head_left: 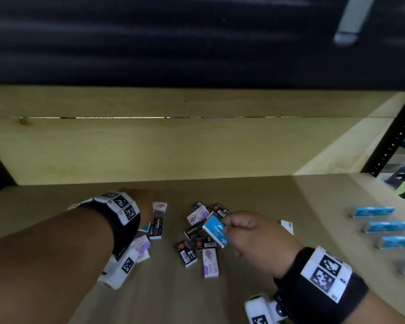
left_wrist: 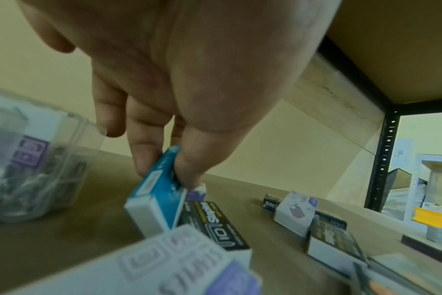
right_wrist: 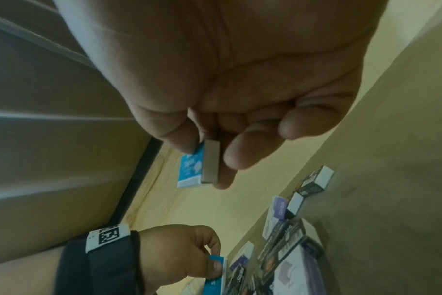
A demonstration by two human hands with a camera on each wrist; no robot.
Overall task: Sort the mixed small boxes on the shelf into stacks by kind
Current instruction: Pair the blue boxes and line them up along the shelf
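A: What is the right hand point(head_left: 255, 242) doing?

B: Its thumb and fingers pinch a small flat blue cardboard box point(head_left: 216, 231) printed "Staples" in white, lifted clear of the brown shelf board point(head_left: 278, 195), just right of the frame's centre in the head view. The right wrist view shows its grey side and a white band at one end.

A: And the left hand point(left_wrist: 179, 83)?

B: Thumb and fingertips grip a second blue box with white ends point(left_wrist: 156, 196), tilted on edge, its low end down among the pile at centre of the left wrist view.

A: What can be read in the pile?

B: A black box point(head_left: 156, 228) beside the left wrist says "Staples"; another black box point(head_left: 193, 230) under the raised one reads the same. White boxes with purple print point(head_left: 210, 265) say "STAPLES". Black boxes with orange dots and barcodes point(head_left: 185, 253) lie among them, the small print too fine to read.

A: Anything sorted?

B: Four long blue boxes point(head_left: 386, 226) lie apart in a column at the right edge.
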